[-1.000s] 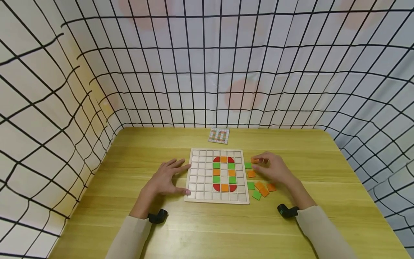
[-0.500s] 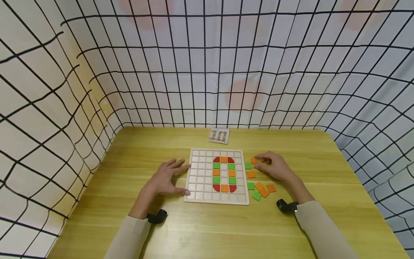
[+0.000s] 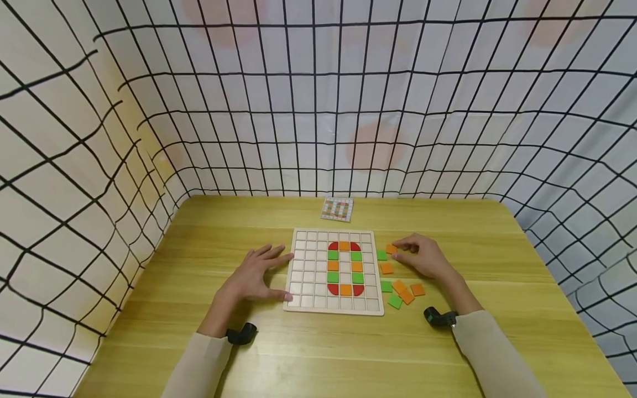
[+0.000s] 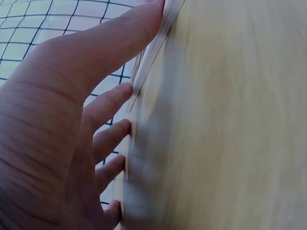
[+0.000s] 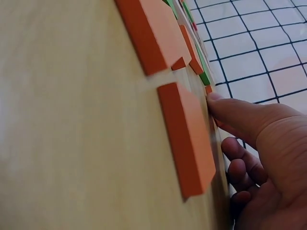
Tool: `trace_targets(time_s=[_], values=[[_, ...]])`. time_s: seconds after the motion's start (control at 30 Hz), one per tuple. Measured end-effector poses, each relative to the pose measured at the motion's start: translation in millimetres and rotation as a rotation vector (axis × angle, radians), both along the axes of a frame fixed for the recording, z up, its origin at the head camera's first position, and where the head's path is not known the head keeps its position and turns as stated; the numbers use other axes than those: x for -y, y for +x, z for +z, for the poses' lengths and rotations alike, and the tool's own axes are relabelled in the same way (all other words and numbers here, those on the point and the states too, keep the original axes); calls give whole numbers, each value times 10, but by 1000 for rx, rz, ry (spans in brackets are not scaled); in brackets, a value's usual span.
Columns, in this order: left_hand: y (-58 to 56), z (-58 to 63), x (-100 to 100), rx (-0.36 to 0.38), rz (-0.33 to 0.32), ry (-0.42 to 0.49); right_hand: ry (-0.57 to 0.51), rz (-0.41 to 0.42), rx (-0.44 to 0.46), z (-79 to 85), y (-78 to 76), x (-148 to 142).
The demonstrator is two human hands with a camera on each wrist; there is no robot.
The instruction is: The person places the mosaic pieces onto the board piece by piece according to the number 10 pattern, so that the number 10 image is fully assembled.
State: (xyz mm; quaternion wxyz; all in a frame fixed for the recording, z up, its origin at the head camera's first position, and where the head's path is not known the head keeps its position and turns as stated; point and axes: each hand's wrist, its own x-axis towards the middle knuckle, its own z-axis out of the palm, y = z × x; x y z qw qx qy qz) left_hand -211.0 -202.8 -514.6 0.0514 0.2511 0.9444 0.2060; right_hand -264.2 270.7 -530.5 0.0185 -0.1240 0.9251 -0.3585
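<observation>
A pale square grid board (image 3: 304, 265) lies on the table, with red, orange and green tiles (image 3: 333, 266) set in a ring on its right half. My left hand (image 3: 255, 275) has its fingers spread, thumb and fingertips touching the board's left edge; in the left wrist view the thumb (image 4: 120, 38) rests at that edge. My right hand (image 3: 423, 257) pinches an orange tile (image 3: 391, 249) at its right side between thumb and index finger, low at the table. In the right wrist view the thumb (image 5: 235, 111) meets a tile's edge, the other fingers curled; that tile is mostly hidden.
Loose green tiles (image 3: 395, 300) and orange tiles (image 3: 417, 289) lie right of the board, some overlapping. A small printed pattern card (image 3: 337, 209) lies behind the board. A white cloth wall with black grid lines (image 3: 298, 110) surrounds the table (image 3: 318, 354).
My right hand has shifted slightly right, and the orange tile at its fingertips shows more fully now. The left hand and the tiles on the board have stayed in place.
</observation>
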Motion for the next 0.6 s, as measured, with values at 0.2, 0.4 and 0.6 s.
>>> trace_targets(time_s=[0.2,0.4,0.6], values=[[21,-28,14,14,-5,2,-26,-29,50,-15,20,33],[15,-37,16,22,3,13,-64,0,18,33,3,154],[-13,-22,16,22,0,6,-68,39,-24,144,-6,413]])
